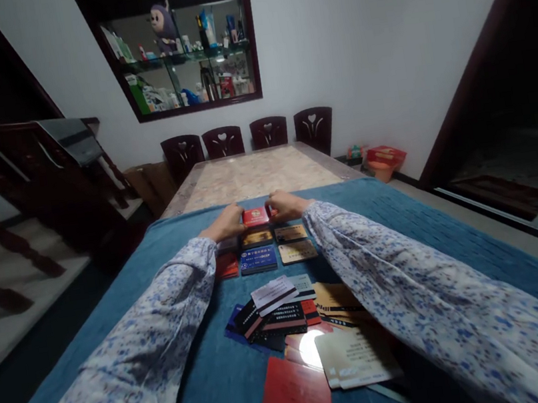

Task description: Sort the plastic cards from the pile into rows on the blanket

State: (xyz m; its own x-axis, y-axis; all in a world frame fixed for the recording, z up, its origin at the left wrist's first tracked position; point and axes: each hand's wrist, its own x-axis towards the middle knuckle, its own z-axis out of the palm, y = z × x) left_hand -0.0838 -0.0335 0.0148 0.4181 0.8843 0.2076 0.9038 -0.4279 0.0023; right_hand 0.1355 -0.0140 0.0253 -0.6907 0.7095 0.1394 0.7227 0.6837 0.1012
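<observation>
At the far end of a grid of cards, a red card (256, 216) sits between my two hands. My left hand (228, 224) has its fingers curled against the left edge. My right hand (288, 205) is bent round the right edge, with a bit of red under its fingers. Nearer me lie a gold card (256, 238), a blue card (258, 259), two cream-gold cards (297, 251) and a red-orange card (227, 266) partly behind my left sleeve. Whether the red card is lifted off the cloth I cannot tell.
A loose heap of overlapping cards spreads closer to me, with a silver card (273, 294), a red card (297, 392) and a pale gold card (357, 356). Blue cloth (198, 373) covers the near table; bare marbled tabletop (264, 172) and several chairs (269, 133) stand beyond.
</observation>
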